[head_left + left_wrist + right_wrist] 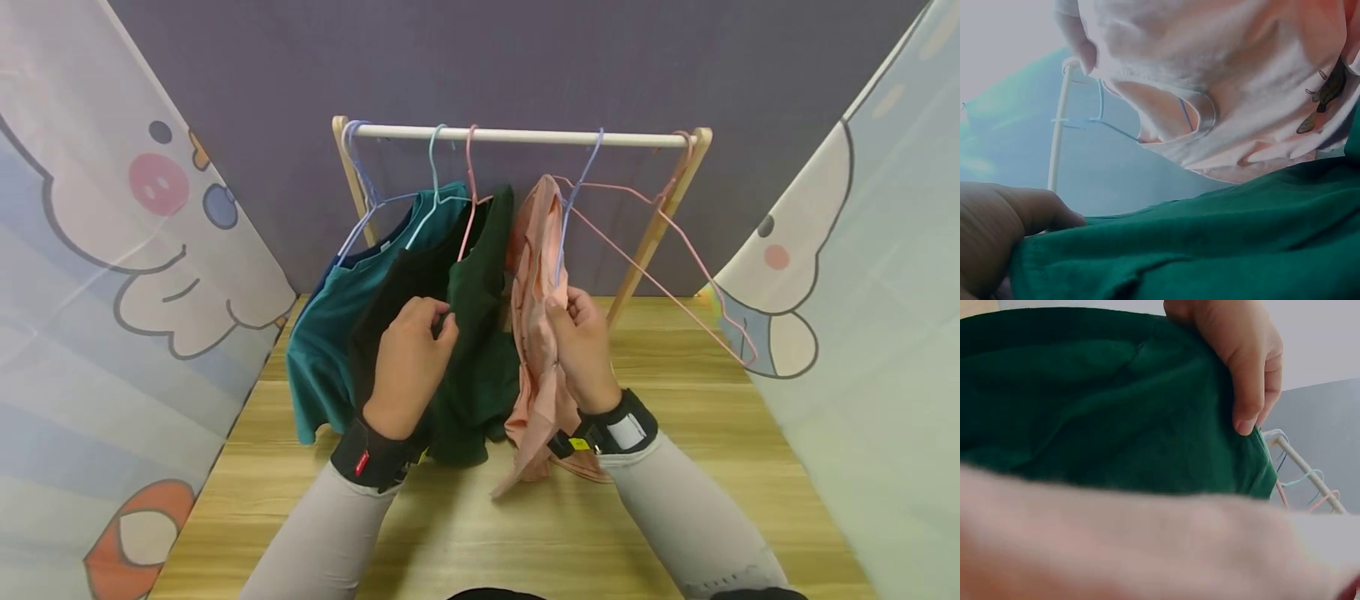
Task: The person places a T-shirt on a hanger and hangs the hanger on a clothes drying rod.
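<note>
My left hand is at the near shoulder of a dark green top that hangs from a pink hanger. In the right wrist view its thumb and fingers pinch the green cloth at the edge. With thumb and bent fingers, my right hand grips the near shoulder of a pale pink shirt. A blue-violet hanger runs inside that shirt, its hook over the rail. The left wrist view shows the shirt's neckline and a small dark print.
A white rail on a wooden stand spans the back. Left of the green top hang a black top, a teal top and a navy one behind. A bare pink hanger hangs at the right end. Cartoon-printed curtains flank the wooden tabletop.
</note>
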{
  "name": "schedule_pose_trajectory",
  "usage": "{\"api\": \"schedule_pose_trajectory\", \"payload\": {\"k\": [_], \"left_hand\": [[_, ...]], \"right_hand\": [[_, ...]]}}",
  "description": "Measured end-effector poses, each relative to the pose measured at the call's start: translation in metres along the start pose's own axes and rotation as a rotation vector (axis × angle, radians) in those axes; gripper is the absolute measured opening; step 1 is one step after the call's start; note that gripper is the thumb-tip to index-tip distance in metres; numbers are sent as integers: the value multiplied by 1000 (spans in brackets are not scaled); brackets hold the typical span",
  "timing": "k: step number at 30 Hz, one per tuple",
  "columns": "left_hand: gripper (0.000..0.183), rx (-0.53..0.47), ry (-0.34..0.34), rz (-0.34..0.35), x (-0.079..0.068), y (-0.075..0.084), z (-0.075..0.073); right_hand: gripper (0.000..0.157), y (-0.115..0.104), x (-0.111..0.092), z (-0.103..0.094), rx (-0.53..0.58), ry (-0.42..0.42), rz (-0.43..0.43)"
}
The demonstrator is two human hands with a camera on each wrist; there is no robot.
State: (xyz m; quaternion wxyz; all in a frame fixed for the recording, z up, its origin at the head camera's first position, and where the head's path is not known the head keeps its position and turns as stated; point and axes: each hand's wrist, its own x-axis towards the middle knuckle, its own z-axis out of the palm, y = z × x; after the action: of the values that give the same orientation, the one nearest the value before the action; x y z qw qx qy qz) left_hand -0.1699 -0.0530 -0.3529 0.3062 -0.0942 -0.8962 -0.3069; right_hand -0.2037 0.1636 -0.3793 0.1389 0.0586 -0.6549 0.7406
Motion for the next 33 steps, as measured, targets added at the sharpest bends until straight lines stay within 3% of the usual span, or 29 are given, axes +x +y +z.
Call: {"api": "schedule_pose_trajectory", "payload": {"k": [7,19,25,27,29,33], "left_hand": [[14,21,4,1,-1,-1,0],[17,50,18,42,2,-2,1],[22,95,2,73,-1,-2,-11],[22,98,53,107,-6,-4,-22],[20,86,151,155,-12,-10,-35],[20,72,373,185,-22,-33,-64]], "right_hand": [[29,1,-4,-9,25,14,-19],[25,1,-9,-38,35,32,35],[18,6,-6,-63,64,49,48],[16,9,-5,-76,34,49,72],[15,13,-5,-91,-24,45,98],[17,25,-4,-126,-254,38,81]]}}
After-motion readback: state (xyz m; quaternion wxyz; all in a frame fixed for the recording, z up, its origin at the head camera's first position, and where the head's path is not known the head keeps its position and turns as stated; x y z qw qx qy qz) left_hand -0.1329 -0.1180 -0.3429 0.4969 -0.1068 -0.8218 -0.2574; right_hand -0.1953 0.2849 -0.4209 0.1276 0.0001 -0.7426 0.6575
